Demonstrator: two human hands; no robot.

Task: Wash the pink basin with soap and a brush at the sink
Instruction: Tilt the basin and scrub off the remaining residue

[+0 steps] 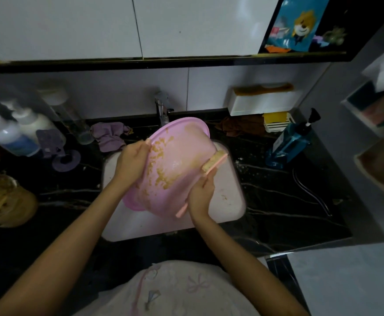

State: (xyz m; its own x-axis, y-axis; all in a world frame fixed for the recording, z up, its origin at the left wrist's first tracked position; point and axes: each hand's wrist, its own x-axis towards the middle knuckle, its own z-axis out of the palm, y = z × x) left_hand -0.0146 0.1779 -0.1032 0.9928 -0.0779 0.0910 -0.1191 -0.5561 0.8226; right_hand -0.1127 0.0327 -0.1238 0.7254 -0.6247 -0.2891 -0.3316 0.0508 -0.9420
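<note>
The pink basin (175,156) is tilted on its side over the white sink (229,201), its outer surface smeared with yellowish-brown grime. My left hand (133,158) grips the basin's left rim. My right hand (201,197) holds a pink-handled brush (213,164). The brush's bristles press against the basin's right side. The tap (162,110) stands just behind the basin, with no water seen running.
On the black marble counter (277,190) lie a purple cloth (110,135), white pump bottles (11,131) at left, a brown cloth (239,125), a yellow soap in a white dish (275,122) and a blue pump bottle (291,142) at right. A brown-stained container (4,199) sits far left.
</note>
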